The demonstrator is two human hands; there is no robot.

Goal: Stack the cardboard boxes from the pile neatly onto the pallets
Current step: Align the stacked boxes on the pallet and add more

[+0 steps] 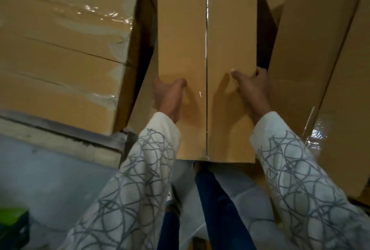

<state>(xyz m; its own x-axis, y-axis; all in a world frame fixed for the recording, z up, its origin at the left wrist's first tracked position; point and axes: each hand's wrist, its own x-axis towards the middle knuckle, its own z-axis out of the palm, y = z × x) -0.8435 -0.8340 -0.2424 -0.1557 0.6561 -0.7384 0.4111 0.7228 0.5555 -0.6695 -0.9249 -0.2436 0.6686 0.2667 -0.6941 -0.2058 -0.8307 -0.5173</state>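
Two neighbours crowd my box (182,29): wrapped stack (60,53) left, pile (312,39) right. Left hand (170,97), right hand (250,89) clamp its edges, thumbs on top.

Viewpoint: one wide-angle camera on the person's head, above the cardboard box (181,39).
Facing: forward and steeply down, to the floor (50,171) under the box's near end.
Nearness: close; the left hand (169,97) and right hand (251,89) grip the box mid-frame.
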